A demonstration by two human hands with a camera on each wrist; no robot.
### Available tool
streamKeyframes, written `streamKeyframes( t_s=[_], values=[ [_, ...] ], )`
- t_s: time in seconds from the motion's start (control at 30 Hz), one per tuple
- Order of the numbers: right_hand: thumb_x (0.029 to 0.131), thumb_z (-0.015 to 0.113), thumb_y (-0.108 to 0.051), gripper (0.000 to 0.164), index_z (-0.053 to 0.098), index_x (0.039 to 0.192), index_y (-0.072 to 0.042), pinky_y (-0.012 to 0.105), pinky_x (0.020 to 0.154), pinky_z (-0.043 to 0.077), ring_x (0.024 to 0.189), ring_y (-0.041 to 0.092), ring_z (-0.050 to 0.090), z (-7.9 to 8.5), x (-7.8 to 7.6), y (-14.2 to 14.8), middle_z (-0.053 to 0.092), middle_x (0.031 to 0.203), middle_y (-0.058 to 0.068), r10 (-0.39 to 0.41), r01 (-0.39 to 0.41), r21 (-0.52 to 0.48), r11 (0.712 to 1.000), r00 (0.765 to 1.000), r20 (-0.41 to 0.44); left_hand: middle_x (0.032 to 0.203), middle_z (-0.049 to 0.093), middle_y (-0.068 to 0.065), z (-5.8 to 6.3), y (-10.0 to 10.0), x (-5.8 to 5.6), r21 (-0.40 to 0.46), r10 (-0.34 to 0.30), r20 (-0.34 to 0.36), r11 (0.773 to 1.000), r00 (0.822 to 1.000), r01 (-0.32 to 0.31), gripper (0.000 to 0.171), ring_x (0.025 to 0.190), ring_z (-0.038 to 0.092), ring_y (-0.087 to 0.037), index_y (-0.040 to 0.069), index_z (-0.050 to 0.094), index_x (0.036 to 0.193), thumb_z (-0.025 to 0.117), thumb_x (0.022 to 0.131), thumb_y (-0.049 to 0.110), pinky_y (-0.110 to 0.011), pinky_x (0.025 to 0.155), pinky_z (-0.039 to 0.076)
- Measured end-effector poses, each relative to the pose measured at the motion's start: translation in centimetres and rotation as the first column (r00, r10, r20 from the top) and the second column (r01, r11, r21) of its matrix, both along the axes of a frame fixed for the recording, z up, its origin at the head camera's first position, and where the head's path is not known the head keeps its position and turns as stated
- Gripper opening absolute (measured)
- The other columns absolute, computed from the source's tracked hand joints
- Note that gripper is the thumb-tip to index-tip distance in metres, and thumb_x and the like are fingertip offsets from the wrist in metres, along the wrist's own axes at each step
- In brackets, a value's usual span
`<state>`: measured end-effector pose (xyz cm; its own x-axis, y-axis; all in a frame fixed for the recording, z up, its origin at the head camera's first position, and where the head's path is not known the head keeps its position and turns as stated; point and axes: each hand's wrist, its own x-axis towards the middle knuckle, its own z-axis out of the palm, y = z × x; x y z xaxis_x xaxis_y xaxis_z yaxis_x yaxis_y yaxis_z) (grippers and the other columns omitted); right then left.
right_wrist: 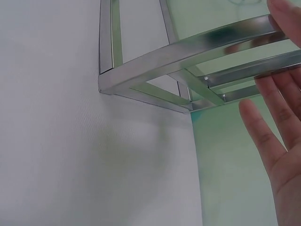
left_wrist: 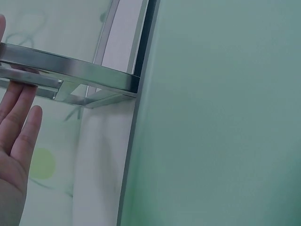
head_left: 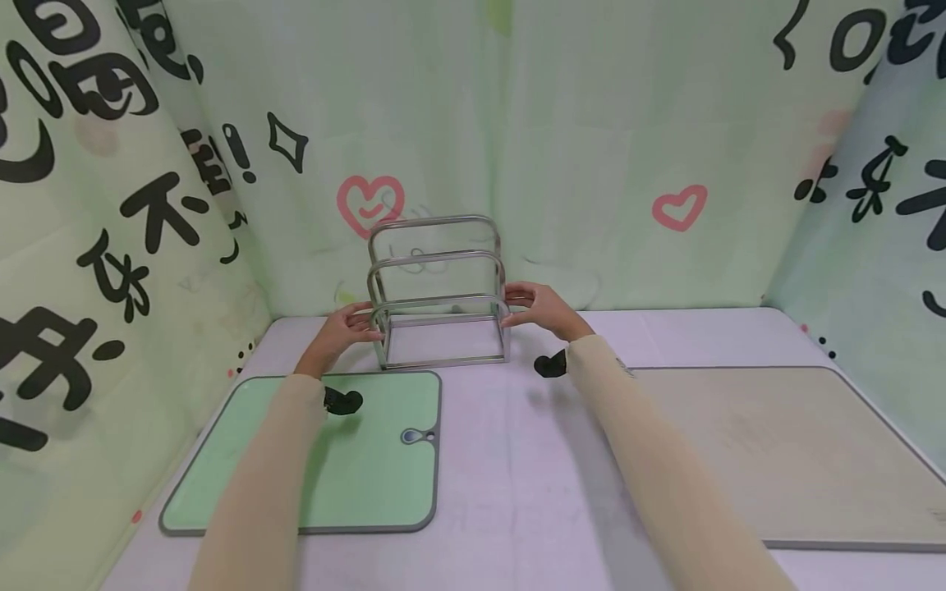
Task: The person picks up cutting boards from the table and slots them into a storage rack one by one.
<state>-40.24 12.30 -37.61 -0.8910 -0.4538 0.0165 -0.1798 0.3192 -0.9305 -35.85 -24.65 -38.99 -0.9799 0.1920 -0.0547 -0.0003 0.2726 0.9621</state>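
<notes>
A metal rack [head_left: 443, 362] with three upright hoops stands near the back of the table. My left hand [head_left: 342, 331] grips its left side, and my right hand [head_left: 543, 310] holds the right side, thumbs toward the front hoop. In the left wrist view, fingertips of the left hand [left_wrist: 14, 150] touch a bar of the rack [left_wrist: 70, 66]. Fingers of the right hand [right_wrist: 287, 165] reach the rack's bars [right_wrist: 155, 59] in the right wrist view, with the thumb on the nearer one. Part of each hand is cut off in its wrist view.
A green cutting board [head_left: 384, 484] with a grey rim and a hanging hole lies at the left, under my left forearm. At the right lies a larger beige board [head_left: 783, 451]. Printed curtains [head_left: 591, 123] surround the pale table [head_left: 502, 492].
</notes>
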Motion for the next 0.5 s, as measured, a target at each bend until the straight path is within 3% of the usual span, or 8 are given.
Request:
streamKeyframes(
  t_s=[0.5],
  values=[
    [0.079,0.073,-0.003,0.070,0.037,0.139,0.002,0.048,0.112,0.030,0.136,0.033,0.037,0.3,0.5,3.2,0.042,0.143,0.020,-0.013,0.013,-0.002,1.000,1.000,0.010,0.144,0.041,-0.022,-0.6,2.7,-1.0,0.021,-0.031,-0.042,0.999,0.999,0.032,0.066,0.135,0.039,-0.033,0.005,0.034,0.144,0.066,0.086,0.004,-0.047,0.111,0.032]
  ],
)
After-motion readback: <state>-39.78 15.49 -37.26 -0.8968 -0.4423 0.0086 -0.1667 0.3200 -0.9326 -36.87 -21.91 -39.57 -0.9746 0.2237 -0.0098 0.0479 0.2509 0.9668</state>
